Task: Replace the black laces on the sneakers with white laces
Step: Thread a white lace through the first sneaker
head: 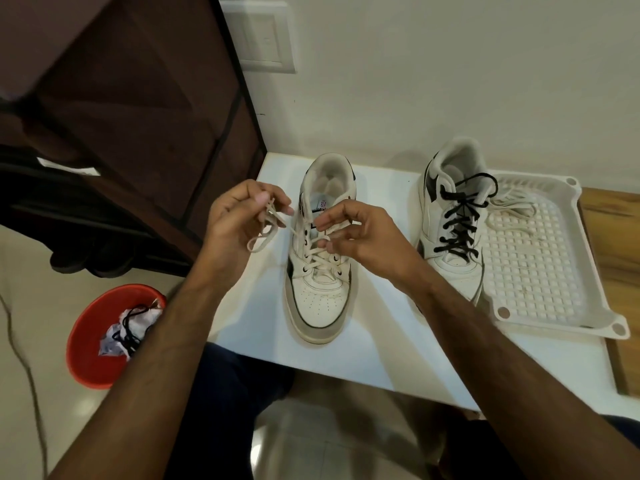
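A: How is the scene lit?
B: Soft, even indoor light is seen; faint shadows are cast on the desk [381,341].
A: Any defects?
B: Edges are bowed and blurred by the wide lens.

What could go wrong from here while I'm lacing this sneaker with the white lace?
The left hand holds a longer loose loop of the white lace than the right hand seems to, so the ends may finish uneven. The upper eyelets of the near sneaker look unthreaded; one could get skipped. The spare white lace in the tray lies bunched and may tangle.
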`<state>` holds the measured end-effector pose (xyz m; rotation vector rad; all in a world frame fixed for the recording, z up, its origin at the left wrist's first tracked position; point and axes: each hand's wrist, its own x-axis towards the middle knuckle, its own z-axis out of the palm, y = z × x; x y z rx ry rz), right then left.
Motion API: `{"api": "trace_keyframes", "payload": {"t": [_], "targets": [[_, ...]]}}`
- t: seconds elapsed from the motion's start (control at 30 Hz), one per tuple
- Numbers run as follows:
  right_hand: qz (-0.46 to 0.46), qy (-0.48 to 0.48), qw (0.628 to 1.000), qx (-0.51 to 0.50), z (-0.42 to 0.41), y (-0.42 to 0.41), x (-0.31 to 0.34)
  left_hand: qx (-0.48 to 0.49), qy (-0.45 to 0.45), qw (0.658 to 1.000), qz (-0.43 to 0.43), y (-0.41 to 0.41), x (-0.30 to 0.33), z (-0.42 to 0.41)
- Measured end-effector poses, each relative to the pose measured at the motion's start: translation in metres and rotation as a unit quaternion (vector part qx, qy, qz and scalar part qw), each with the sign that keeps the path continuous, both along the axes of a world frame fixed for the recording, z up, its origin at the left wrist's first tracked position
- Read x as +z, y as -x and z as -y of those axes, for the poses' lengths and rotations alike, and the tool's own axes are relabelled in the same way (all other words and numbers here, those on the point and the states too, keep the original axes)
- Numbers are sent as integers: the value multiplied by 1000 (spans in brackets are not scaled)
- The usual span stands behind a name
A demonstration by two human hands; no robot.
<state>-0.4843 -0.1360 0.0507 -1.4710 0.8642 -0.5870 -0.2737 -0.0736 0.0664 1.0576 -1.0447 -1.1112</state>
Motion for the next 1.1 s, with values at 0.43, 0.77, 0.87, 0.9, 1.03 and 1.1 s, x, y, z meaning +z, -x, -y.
{"api": "trace_keyframes", "payload": {"t": [0.43, 0.77, 0.87, 0.9, 1.03, 1.1], "targets": [[-38, 121, 990, -61, -7, 3, -1, -89, -123, 845, 513, -2, -27, 5], [-160, 277, 947, 15, -5, 4, -14, -34, -90, 972, 214, 2, -16, 3], [-213, 339, 916, 28, -7, 6, -16, -7, -47, 985, 165, 2, -8, 2], [-221, 352, 909, 32, -7, 6, -16, 12, -31, 990, 138, 1, -6, 2], [-195, 319, 927, 23, -6, 8, -15, 58, 40, 997, 19, -3, 8, -3], [-145, 253, 957, 7, -5, 7, -10, 54, 60, 995, 51, -1, 16, -5]]}}
